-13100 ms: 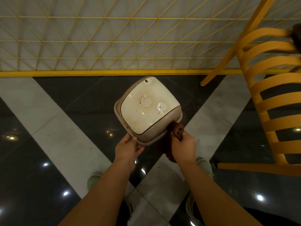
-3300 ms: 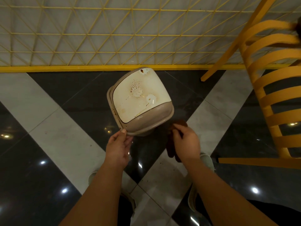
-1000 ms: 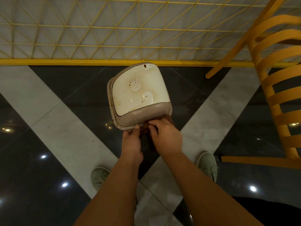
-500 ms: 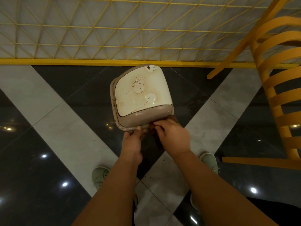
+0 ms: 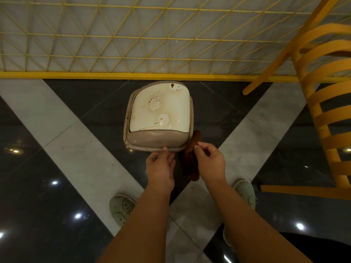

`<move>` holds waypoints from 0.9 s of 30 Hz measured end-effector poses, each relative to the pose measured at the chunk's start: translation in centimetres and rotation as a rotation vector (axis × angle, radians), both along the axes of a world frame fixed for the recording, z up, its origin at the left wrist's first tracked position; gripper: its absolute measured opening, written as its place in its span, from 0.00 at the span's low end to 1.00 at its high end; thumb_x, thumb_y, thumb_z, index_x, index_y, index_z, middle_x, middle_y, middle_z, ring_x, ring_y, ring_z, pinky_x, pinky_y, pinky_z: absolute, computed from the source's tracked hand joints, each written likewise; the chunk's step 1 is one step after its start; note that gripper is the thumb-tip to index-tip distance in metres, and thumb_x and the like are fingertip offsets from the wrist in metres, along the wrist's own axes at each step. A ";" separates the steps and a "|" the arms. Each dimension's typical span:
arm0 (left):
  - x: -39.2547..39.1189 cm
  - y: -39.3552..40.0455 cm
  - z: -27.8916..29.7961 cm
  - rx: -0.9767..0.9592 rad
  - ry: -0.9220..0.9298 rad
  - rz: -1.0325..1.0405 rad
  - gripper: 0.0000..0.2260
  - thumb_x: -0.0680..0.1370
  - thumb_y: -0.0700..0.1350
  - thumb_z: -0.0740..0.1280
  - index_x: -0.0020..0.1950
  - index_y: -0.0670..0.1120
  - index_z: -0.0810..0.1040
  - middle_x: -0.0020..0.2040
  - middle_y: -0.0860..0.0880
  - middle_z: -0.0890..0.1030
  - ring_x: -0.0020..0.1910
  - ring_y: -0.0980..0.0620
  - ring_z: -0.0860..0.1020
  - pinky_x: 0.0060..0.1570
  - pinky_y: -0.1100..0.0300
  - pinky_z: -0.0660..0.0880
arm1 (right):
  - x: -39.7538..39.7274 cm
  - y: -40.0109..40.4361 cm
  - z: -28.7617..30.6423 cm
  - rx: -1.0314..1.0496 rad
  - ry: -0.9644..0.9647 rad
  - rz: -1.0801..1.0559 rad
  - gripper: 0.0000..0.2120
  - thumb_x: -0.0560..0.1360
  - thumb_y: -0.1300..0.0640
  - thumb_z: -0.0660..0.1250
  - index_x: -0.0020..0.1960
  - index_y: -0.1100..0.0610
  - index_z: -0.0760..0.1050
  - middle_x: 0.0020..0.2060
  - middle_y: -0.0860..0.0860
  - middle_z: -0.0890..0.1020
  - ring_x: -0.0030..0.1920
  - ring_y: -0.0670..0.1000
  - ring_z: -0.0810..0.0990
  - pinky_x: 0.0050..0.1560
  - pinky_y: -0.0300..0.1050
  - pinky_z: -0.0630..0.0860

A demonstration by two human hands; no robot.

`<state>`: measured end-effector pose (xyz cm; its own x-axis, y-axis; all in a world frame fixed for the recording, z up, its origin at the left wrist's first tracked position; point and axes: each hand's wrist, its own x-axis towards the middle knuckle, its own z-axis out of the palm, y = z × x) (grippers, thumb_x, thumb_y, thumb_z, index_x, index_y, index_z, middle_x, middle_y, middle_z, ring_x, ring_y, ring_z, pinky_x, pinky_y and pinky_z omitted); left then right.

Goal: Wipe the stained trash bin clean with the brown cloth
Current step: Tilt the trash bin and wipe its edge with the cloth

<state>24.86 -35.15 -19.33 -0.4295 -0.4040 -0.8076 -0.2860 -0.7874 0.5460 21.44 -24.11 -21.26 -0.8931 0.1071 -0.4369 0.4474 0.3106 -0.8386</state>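
The cream trash bin (image 5: 159, 118) stands on the floor in front of me, its lid marked with brown spots and rings. My left hand (image 5: 161, 168) touches the bin's near rim with its fingertips. My right hand (image 5: 209, 162) holds the brown cloth (image 5: 190, 160), which hangs beside the bin's near right corner and touches it. Part of the cloth is hidden behind my right hand.
A yellow wire-grid fence (image 5: 133, 40) with a yellow base bar runs behind the bin. A yellow slatted chair (image 5: 326, 103) stands at the right. The floor is glossy black and grey tile. My shoes (image 5: 121, 207) are below the hands.
The bin has turned slightly, its front now squarer to me. My right hand with the cloth has shifted from the front edge to the bin's right corner. My left hand stays at the rim.
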 end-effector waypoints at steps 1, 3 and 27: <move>-0.1 0.0 0.0 -0.006 0.010 0.005 0.14 0.80 0.39 0.63 0.65 0.41 0.71 0.57 0.41 0.80 0.56 0.47 0.80 0.55 0.56 0.75 | 0.3 -0.6 0.0 -0.026 0.016 -0.011 0.03 0.76 0.52 0.67 0.47 0.44 0.78 0.44 0.42 0.82 0.44 0.39 0.80 0.44 0.33 0.77; -0.1 -0.1 -0.1 -0.036 0.036 -0.001 0.14 0.81 0.37 0.60 0.66 0.40 0.69 0.56 0.40 0.80 0.52 0.47 0.81 0.47 0.60 0.78 | 0.8 -1.6 -0.2 -0.062 0.024 -0.055 0.04 0.76 0.54 0.67 0.48 0.45 0.76 0.44 0.41 0.81 0.43 0.37 0.79 0.39 0.28 0.75; 0.2 -0.9 -0.8 -0.075 0.049 -0.105 0.10 0.81 0.38 0.59 0.59 0.49 0.65 0.50 0.44 0.80 0.45 0.48 0.82 0.52 0.54 0.78 | -2.9 -2.7 -0.5 -0.251 -0.249 -0.344 0.14 0.73 0.56 0.70 0.57 0.58 0.79 0.50 0.56 0.83 0.50 0.54 0.82 0.55 0.52 0.79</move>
